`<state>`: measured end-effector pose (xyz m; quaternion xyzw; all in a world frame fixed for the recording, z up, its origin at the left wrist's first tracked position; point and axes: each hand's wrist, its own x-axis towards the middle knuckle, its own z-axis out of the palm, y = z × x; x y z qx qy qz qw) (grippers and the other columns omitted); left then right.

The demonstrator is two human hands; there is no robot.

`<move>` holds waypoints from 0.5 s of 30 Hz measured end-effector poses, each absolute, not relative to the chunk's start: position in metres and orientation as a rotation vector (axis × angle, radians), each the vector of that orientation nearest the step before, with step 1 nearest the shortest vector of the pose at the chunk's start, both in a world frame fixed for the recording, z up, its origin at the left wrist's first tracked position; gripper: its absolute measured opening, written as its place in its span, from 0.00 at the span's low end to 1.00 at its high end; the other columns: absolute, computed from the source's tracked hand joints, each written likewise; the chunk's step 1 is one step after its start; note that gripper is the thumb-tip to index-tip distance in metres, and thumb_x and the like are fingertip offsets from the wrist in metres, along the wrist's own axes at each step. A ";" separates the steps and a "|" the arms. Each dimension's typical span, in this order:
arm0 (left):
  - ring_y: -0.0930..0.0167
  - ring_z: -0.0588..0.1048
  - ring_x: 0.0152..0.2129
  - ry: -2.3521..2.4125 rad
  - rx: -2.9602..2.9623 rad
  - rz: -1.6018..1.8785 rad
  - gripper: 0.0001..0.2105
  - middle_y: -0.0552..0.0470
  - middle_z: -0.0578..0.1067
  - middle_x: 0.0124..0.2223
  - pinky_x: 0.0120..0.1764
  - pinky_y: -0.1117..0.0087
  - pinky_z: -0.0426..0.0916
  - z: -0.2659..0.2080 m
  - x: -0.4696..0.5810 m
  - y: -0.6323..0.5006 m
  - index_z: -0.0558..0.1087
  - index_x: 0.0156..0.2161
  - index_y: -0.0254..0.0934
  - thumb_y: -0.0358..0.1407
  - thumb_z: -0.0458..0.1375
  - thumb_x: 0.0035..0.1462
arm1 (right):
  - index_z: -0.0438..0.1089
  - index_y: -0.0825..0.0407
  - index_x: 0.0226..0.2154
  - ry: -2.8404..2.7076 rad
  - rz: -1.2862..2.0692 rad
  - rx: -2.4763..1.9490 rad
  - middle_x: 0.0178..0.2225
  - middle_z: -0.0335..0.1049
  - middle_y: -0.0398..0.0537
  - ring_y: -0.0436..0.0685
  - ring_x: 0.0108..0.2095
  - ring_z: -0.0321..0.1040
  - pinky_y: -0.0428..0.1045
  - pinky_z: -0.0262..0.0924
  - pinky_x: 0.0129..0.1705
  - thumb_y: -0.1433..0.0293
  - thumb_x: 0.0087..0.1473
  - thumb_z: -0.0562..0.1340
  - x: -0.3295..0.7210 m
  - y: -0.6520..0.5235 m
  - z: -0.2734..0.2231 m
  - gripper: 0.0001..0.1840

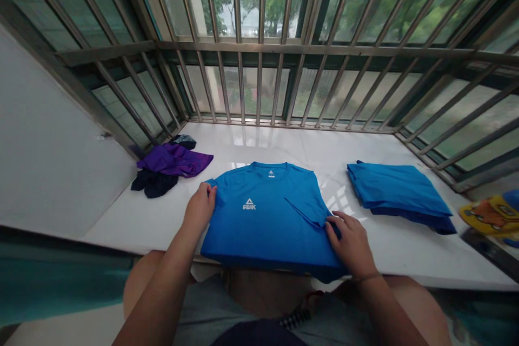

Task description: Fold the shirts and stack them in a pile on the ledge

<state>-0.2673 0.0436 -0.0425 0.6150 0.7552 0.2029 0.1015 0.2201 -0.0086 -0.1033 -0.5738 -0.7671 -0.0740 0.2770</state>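
Note:
A blue T-shirt (259, 232) with a white PEAK logo lies face up on the white sill, its collar toward the window and its lower part hanging over the front edge. One sleeve, on the right, is folded inward across the chest. My left hand (201, 204) pinches the sleeve at the shirt's left side, thumb and fingers closed on the cloth. On the other side, my right hand (349, 239) rests at the shirt's right edge by the folded sleeve tip, fingers bent and somewhat apart; whether it grips cloth is unclear.
Folded blue clothes (401, 186) lie in a stack at the right. Crumpled purple and dark clothing (174, 161) sits at the back left. Metal window bars (259, 86) enclose the sill (130, 221). A yellow cartoon-printed item (492, 215) is at the far right.

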 end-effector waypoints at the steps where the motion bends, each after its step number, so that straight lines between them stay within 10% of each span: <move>1: 0.58 0.81 0.37 2.077 1.921 0.642 0.15 0.46 0.80 0.37 0.45 0.59 0.75 -0.036 -0.261 0.040 0.73 0.46 0.41 0.46 0.48 0.75 | 0.79 0.47 0.45 -2.054 -0.215 -1.537 0.53 0.79 0.58 0.69 0.51 0.76 0.66 0.68 0.56 0.56 0.70 0.60 0.216 -0.011 -0.100 0.16; 6: 0.59 0.80 0.55 1.504 2.263 0.790 0.17 0.45 0.82 0.56 0.60 0.56 0.74 -0.031 -0.239 0.002 0.73 0.60 0.44 0.47 0.57 0.72 | 0.78 0.46 0.51 -2.057 -0.091 -1.450 0.56 0.77 0.59 0.69 0.56 0.74 0.67 0.68 0.60 0.57 0.72 0.60 0.169 -0.026 -0.085 0.16; 15: 0.57 0.77 0.58 1.732 2.238 0.740 0.19 0.41 0.79 0.61 0.64 0.51 0.72 -0.089 -0.269 -0.035 0.73 0.61 0.40 0.32 0.57 0.67 | 0.75 0.49 0.56 -2.252 0.342 -1.266 0.54 0.77 0.56 0.63 0.58 0.73 0.59 0.67 0.64 0.63 0.75 0.57 0.042 0.018 -0.062 0.16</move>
